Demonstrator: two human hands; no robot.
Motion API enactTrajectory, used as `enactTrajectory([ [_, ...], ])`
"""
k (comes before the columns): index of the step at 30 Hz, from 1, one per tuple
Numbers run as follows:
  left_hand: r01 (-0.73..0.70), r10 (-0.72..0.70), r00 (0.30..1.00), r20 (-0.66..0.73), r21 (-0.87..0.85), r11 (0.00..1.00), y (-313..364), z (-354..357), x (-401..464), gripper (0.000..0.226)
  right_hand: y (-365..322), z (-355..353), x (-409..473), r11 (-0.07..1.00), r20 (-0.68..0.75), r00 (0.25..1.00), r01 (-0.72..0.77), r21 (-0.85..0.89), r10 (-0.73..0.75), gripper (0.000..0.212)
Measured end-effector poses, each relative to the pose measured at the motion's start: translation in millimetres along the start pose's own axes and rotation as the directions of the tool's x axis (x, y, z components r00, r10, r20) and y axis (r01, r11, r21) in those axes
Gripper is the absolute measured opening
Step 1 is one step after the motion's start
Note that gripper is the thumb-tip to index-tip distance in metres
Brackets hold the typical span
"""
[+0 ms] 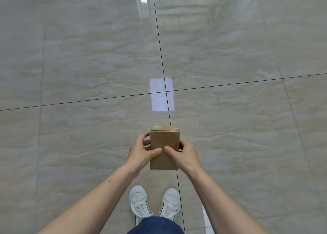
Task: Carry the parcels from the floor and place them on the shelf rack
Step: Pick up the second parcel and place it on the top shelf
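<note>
Two-handed grip closed on a small cardboard box (164,145), left hand (141,154) and right hand (185,156) at its sides, thumbs on top, box held above glossy beige tiled floor (88,65), white sneakers (139,202) below.

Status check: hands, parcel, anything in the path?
Left hand and right hand both gripping the cardboard parcel, held above the tiled floor. Shelf rack not in view. Nothing on the floor ahead.
</note>
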State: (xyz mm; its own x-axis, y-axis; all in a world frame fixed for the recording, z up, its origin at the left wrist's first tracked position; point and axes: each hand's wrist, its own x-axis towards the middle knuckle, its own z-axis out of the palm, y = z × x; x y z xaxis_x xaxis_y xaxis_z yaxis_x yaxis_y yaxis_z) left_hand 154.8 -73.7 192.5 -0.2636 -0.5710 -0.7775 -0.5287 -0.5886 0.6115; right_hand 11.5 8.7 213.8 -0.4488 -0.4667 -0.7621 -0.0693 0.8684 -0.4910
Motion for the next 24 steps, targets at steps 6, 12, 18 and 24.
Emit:
enactTrajectory([
  [6, -0.127, 0.127, 0.992, 0.016, 0.043, 0.991, 94.0, -16.0, -91.1, 0.096, -68.2, -69.4, -92.0, 0.992, -0.009, 0.998, 0.060, 0.111, -0.060, 0.059],
  [12, -0.265, 0.258, 0.963, 0.071, 0.102, 0.959, 180.2, -40.0, -174.7, 0.094, -133.5, -128.7, -172.6, 0.955, 0.082, 0.994, 0.050, 0.293, -0.078, 0.083],
  [18, -0.399, 0.390, 0.916, 0.094, 0.111, 0.910, 237.1, -54.5, -242.9, 0.095, -183.1, -163.5, -220.6, 0.917, 0.005, 0.998, 0.057, 0.394, -0.064, 0.068],
  [24, -0.403, 0.397, 0.910, 0.121, 0.026, 0.915, 279.3, -65.2, -290.2, 0.082, -208.7, -183.7, -263.2, 0.895, -0.024, 0.991, 0.131, 0.427, -0.134, 0.042],
])
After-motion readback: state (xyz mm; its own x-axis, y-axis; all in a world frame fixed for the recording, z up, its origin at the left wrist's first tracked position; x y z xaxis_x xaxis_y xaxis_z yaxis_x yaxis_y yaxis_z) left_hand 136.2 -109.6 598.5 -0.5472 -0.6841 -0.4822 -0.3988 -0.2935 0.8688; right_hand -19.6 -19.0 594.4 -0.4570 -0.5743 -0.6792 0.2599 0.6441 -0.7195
